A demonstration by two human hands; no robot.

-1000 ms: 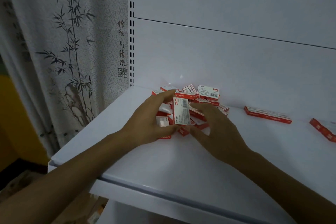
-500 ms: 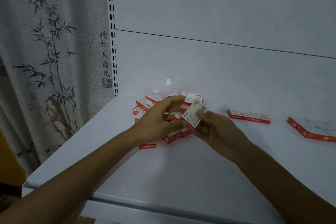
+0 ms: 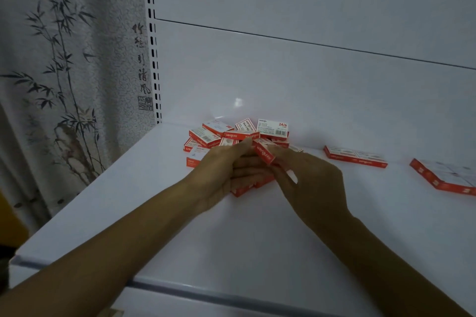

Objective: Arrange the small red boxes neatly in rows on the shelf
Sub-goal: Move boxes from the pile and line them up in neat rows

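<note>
Noted right hand [image 3: 309, 177] with fingers curled, pinching a held red box [image 3: 264, 155] by its lower end, box tilted on edge, red side up, just above the shelf [image 3: 231, 239]. Noted left hand [image 3: 224, 170] close against it, fingers stretched nearly straight toward the right hand, thumb tip at the box's upper end; touching rather than gripping, as far as visible. Directly behind and partly beneath both hands: loose pile of small red boxes [image 3: 231, 135], unsorted, lying at mixed angles, some label-up, some overlapping, close to the back panel [image 3: 309, 72] near the shelf's left end. Count not possible; several hidden by the hands. Further right, well apart from the pile: short flat row of boxes [image 3: 355, 158], set edge to edge along the back panel. Beyond that, near the frame edge: second flat group [image 3: 443, 177], boxes touching, partly cut off. Judged progress: early to middle. Two small groups laid out; bulk of the stock in the heap; one box in hand, not yet placed. Remaining, by estimate: empty the pile box by box, turn each to the same face, extend the rows, square up the edges. Second flat group appearing angled to the back panel, possibly needing straightening. Outside the shelf: slotted upright [image 3: 152, 46] at the left corner, curtain with bamboo print [image 3: 64, 59] beyond it.
</note>
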